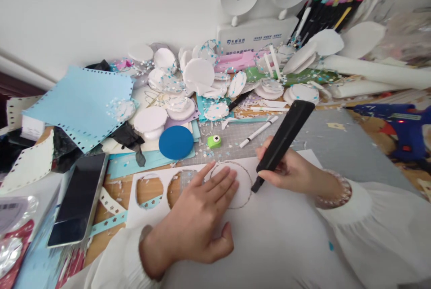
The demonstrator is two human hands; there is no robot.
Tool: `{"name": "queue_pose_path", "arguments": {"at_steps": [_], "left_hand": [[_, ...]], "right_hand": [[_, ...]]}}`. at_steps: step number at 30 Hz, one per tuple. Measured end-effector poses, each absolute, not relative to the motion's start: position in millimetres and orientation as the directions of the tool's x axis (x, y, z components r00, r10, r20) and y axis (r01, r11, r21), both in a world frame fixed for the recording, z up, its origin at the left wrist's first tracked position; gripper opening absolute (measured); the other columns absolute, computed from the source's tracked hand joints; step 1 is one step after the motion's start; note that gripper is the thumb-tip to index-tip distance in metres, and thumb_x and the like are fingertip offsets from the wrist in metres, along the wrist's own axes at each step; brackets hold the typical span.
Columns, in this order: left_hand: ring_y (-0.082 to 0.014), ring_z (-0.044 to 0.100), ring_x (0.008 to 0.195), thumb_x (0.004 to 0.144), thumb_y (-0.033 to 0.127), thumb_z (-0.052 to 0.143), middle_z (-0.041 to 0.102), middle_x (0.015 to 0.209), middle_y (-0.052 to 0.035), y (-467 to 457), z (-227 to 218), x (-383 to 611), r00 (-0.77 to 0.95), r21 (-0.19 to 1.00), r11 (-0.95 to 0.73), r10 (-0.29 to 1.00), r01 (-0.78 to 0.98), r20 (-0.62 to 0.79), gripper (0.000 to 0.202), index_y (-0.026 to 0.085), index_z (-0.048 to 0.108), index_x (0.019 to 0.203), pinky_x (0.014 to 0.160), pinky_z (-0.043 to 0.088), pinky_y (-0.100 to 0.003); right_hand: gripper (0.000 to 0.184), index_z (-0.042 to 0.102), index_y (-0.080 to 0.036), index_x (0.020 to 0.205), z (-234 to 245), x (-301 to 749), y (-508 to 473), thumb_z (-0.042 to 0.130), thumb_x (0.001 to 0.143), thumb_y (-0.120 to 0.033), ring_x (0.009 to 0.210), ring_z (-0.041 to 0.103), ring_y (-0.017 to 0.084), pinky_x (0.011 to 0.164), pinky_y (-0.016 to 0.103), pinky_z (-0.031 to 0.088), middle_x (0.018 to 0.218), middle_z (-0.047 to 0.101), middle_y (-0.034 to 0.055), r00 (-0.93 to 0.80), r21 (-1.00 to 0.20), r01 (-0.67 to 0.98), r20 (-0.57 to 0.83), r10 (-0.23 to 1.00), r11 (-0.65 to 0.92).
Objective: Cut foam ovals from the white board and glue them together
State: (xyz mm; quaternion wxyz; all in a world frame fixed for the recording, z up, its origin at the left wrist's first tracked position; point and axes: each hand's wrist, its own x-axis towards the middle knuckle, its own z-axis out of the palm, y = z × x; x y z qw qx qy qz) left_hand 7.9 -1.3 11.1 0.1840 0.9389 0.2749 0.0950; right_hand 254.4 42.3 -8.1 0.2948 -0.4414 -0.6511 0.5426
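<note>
A white sheet (269,230) lies before me, with two round holes cut in its left part. To the right of the holes, a rough circular line (249,172) runs around a white disc still set in the sheet. My left hand (205,212) rests flat across that disc, palm down, fingers stretched. My right hand (286,168) is wrapped around a thick black cutter (286,136), held at a slant. Its lower tip touches the right side of the circular line; any blade is too small to see. Beyond the sheet sit a blue disc (176,142) and a small green punch (214,141).
A phone (79,199) lies at left beside light blue paper (87,105). White discs (198,73), some trimmed with blue, crowd the back. A white pen (259,132) lies on the grey cutting mat (353,159). At right is a blue glue gun (404,127); an emergency light (257,33) stands behind.
</note>
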Motion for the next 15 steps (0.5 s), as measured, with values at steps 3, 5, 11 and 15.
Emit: {"name": "queue_pose_path", "arguments": {"at_steps": [3,5,11,15], "left_hand": [[-0.0321,0.038,0.138,0.07,0.025,0.049,0.043,0.144,-0.022,-2.0,11.1,7.7,0.832,0.402,-0.783,0.548,0.475,0.084,0.067,0.002,0.049,0.133,0.117,0.018,-0.06],[-0.0327,0.038,0.137,0.07,0.025,0.049,0.044,0.144,-0.0222,-2.7,11.0,7.3,0.831,0.409,-0.781,0.549,0.472,0.089,0.067,0.002,0.05,0.133,0.117,0.019,-0.06],[-0.0321,0.044,0.134,0.079,0.026,0.049,0.05,0.14,-0.0212,-4.0,7.3,7.4,0.81,0.4,-0.781,0.569,0.479,0.141,0.058,0.004,0.05,0.133,0.116,0.023,-0.059],[-0.028,0.052,0.127,0.089,0.027,0.047,0.058,0.134,-0.015,-4.2,4.3,10.9,0.763,0.376,-0.766,0.616,0.521,0.196,0.041,0.012,0.056,0.125,0.113,0.031,-0.052]], "right_hand": [[0.028,0.042,-0.024,0.081,-10.7,255.5,43.3,0.068,0.071,-0.02,0.054,0.036,0.01,0.047,0.023,0.031,0.07,0.038,-0.0061,-0.435,-0.969,0.243,-0.065,0.898,0.048],[0.027,0.042,-0.025,0.083,-12.4,255.8,43.6,0.068,0.072,-0.022,0.056,0.037,0.01,0.049,0.023,0.032,0.071,0.038,-0.0058,-0.424,-0.969,0.24,-0.051,0.904,0.058],[0.027,0.046,-0.024,0.083,-17.6,257.1,45.4,0.07,0.076,-0.033,0.065,0.043,0.012,0.054,0.024,0.037,0.078,0.042,-0.0031,-0.29,-0.974,0.218,-0.005,0.957,0.061],[0.034,0.039,-0.025,0.079,-13.8,260.1,49.1,0.068,0.081,-0.044,0.052,0.033,0.009,0.044,0.023,0.027,0.068,0.037,-0.0062,-0.21,-0.993,0.091,-0.092,0.973,-0.074]]}}
